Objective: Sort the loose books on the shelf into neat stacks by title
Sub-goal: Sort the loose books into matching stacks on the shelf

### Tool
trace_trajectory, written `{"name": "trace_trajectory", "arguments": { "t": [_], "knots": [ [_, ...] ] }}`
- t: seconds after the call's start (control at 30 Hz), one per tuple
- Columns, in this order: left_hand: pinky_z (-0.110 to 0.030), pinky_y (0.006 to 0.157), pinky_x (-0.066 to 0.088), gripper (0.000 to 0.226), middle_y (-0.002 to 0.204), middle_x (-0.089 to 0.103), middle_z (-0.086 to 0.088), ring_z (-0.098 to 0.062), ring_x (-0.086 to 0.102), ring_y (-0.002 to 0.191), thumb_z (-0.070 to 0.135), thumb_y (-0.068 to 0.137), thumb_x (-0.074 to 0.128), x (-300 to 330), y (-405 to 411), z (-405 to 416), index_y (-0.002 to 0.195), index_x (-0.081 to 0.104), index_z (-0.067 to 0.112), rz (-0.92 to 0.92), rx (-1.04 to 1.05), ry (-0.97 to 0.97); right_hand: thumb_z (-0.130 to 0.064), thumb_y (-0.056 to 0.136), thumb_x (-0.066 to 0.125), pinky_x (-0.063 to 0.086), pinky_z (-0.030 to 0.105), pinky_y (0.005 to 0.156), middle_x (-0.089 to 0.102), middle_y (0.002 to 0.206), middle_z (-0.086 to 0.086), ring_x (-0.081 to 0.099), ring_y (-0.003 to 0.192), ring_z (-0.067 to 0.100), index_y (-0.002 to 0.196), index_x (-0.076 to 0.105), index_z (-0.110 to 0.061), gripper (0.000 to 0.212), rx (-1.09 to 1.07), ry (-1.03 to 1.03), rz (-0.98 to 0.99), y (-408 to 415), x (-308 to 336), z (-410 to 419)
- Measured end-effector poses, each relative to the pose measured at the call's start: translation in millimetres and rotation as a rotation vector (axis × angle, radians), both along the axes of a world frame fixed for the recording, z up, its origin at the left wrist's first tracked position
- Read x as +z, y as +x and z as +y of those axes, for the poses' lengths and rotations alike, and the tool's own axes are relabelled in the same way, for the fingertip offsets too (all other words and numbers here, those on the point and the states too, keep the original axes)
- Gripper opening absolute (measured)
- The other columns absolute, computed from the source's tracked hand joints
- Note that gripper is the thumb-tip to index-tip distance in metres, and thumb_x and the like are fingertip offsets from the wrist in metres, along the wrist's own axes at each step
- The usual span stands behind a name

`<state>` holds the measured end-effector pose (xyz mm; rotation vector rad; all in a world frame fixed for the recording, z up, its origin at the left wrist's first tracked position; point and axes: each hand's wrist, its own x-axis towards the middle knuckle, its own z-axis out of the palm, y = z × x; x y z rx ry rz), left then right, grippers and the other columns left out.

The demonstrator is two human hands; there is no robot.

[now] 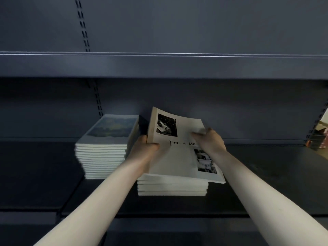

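From the head camera, both arms reach forward onto a dark metal shelf (53, 174). The left hand (144, 150) holds the left edge of a pale book (177, 153), thumb laid on the cover and fingers curled behind the spine side; its grip is closed around that edge. The right hand (209, 139) pinches the book's far right corner, fingers curled over the cover (motion blur hides the exact finger positions). The cover reads "Tim & Me" and carries black-and-white photographs at upper left and lower right. The book is tilted, its far end raised and its near edge resting on a short stack of white books (172, 188) that sits on the shelf near the middle. Just to the left stands a taller stack (102, 157), fairly even, whose top cover shows a blue-green picture. At the far right edge some other items (319, 137) lie on the shelf, too small to identify. An upper shelf (159, 65) runs across above.
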<state>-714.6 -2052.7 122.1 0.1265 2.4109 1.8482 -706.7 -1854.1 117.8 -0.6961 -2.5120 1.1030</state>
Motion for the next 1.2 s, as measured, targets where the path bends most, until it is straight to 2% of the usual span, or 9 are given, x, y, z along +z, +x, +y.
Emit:
{"name": "trace_trajectory", "arguments": {
  "t": [0.1,0.3,0.43,0.5,0.6,0.67,0.83,1.0,1.2],
  "knots": [
    [-0.046,0.093,0.05,0.033,0.108,0.066,-0.007,-0.027,0.063,0.1,0.01,0.082,0.06,0,-5,-15,0.115,0.06,0.012,0.013,-0.04,-0.084,-0.047,0.09,0.055,0.041,0.029,0.068,0.052,0.09,0.001,0.051,0.082,0.022,0.127,0.046,-0.008,0.055,-0.043,0.059,-0.044,1,-2,-18],
    [-0.046,0.09,0.052,0.028,0.106,0.064,-0.007,-0.028,0.061,0.098,0.016,0.082,0.06,-6,-12,-21,0.11,0.059,0.011,0.054,-0.072,-0.217,-0.048,0.088,0.054,0.045,0.03,0.068,0.057,0.094,0.002,0.054,0.083,0.022,0.122,0.048,-0.011,0.051,-0.087,0.161,-0.124,-5,-8,-29],
    [-0.043,0.089,0.051,0.028,0.104,0.063,-0.007,-0.028,0.06,0.099,0.023,0.08,0.062,-15,-17,-15,0.106,0.058,0.013,0.079,-0.041,-0.349,-0.049,0.09,0.051,0.039,0.029,0.064,0.057,0.094,0.002,0.053,0.081,0.022,0.119,0.052,-0.011,0.048,-0.103,0.272,-0.177,-8,-5,-25],
    [-0.04,0.091,0.049,0.03,0.112,0.06,-0.009,-0.03,0.056,0.106,0.03,0.082,0.06,-19,-18,-12,0.107,0.058,0.015,0.134,0.003,-0.466,-0.052,0.091,0.047,0.043,0.031,0.068,0.057,0.11,0.008,0.058,0.094,0.026,0.123,0.052,-0.009,0.053,-0.106,0.348,-0.213,-10,-6,-24],
    [-0.043,0.104,0.032,0.044,0.14,0.036,-0.013,-0.034,0.029,0.132,0.037,0.093,0.049,-24,-14,-4,0.134,0.045,0.021,0.215,0.018,-0.654,-0.059,0.094,0.037,0.045,0.038,0.087,0.043,0.13,0.014,0.048,0.118,0.031,0.131,0.048,-0.009,0.062,-0.093,0.483,-0.287,-11,-13,-17],
    [-0.041,0.107,0.028,0.046,0.146,0.028,-0.011,-0.033,0.023,0.136,0.036,0.097,0.042,-25,-13,3,0.141,0.036,0.022,0.243,-0.011,-0.709,-0.061,0.095,0.032,0.042,0.041,0.096,0.042,0.135,0.015,0.044,0.124,0.032,0.136,0.041,-0.008,0.068,-0.065,0.479,-0.301,-13,-18,-11],
    [-0.038,0.104,0.036,0.054,0.15,0.026,-0.014,-0.031,0.036,0.134,0.028,0.1,0.034,-31,-36,10,0.148,0.019,0.01,0.183,-0.134,-0.633,-0.057,0.098,0.028,0.044,0.041,0.09,0.045,0.138,0.02,0.05,0.123,0.034,0.146,0.023,-0.004,0.072,0.032,0.304,-0.27,-26,-25,-4],
    [-0.033,0.114,0.021,0.06,0.158,0.011,-0.013,-0.027,0.019,0.144,0.024,0.101,0.032,-36,-56,8,0.151,0.005,0.005,0.155,-0.172,-0.601,-0.053,0.099,0.027,0.044,0.038,0.088,0.044,0.138,0.022,0.049,0.123,0.036,0.146,0.022,0.001,0.071,0.054,0.312,-0.26,-40,-25,-6],
    [-0.031,0.113,0.021,0.061,0.159,0.01,-0.012,-0.026,0.02,0.144,0.024,0.102,0.03,-39,-60,7,0.151,-0.001,0.007,0.136,-0.164,-0.542,-0.049,0.1,0.029,0.041,0.039,0.094,0.041,0.14,0.024,0.045,0.126,0.037,0.149,0.017,0.001,0.07,0.083,0.282,-0.247,-50,-25,-5]
  ]
}}
